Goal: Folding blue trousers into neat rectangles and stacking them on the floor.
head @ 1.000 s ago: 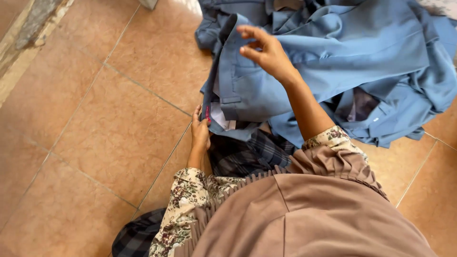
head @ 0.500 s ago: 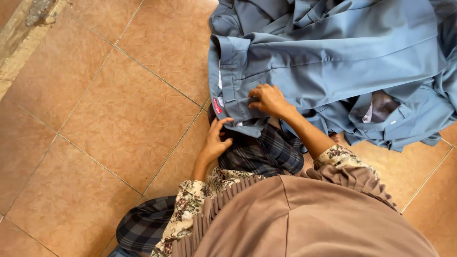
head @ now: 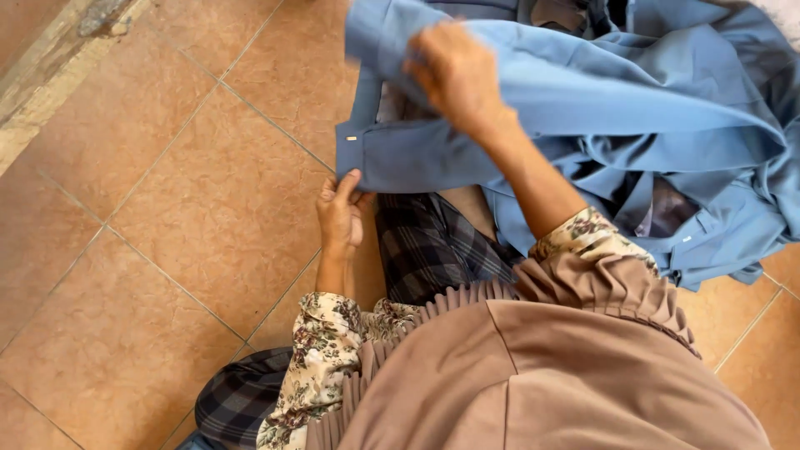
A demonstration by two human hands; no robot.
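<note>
A light blue shirt [head: 433, 158] lies spread in front of me over a heap of similar blue garments [head: 683, 117]. My left hand [head: 340, 212] pinches the shirt's lower left edge near a small button. My right hand [head: 454, 75], blurred, is raised over the shirt and grips a fold of its blue fabric near the top. A dark plaid cloth [head: 433, 246] covers my lap below the shirt.
Orange-brown floor tiles [head: 167, 233] stretch to the left and front. A pale concrete ledge [head: 58, 75] runs across the top left corner. My floral sleeves and a tan pleated garment [head: 533, 367] fill the lower part of the view.
My right hand has lifted from the shirt's lower edge up towards the top, pulling blue fabric with it. My left hand stays at the shirt's lower left edge.
</note>
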